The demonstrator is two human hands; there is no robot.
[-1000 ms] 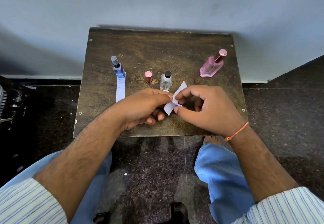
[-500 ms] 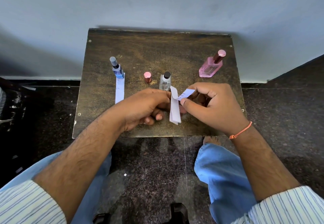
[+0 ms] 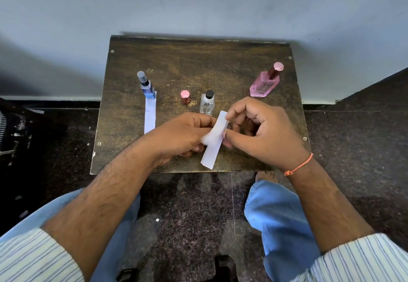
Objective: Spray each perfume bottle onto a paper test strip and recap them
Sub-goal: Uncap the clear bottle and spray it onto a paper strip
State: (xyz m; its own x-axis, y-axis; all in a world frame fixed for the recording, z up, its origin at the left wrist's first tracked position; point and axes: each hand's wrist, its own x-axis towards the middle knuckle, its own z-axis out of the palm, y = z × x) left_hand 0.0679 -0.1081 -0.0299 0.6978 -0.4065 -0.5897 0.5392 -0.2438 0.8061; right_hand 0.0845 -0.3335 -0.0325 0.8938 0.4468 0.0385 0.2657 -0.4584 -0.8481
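Both hands meet over the near middle of the desk (image 3: 198,61), holding one white strip (image 3: 213,144) between them. The left hand (image 3: 183,136) has its fingers curled and pinches the strip near its middle, where the paper looks blurred. The right hand (image 3: 262,131) is curled too: its forefinger and thumb pinch the strip's far end at about 11 o'clock of that hand, and another fingertip touches the strip's right edge lower down. The strip runs from that far end toward 6 o'clock, its free near end hanging over the desk's near edge, between the two wrists.

Just beyond the left hand, at 12 o'clock of it, stands a clear bottle (image 3: 207,104) with a black top, upright. A small pink cap (image 3: 185,97) stands on the desk at 9 o'clock of the clear bottle, near but apart from it. Further toward 9 o'clock a blue bottle (image 3: 146,86) stands capped, with a second strip (image 3: 150,116) lying flat on the desk, its far end touching the bottle's base and its length running toward 6 o'clock. At 1 o'clock of the right hand, well apart from it, a pink bottle (image 3: 266,82) stands with its cap on.
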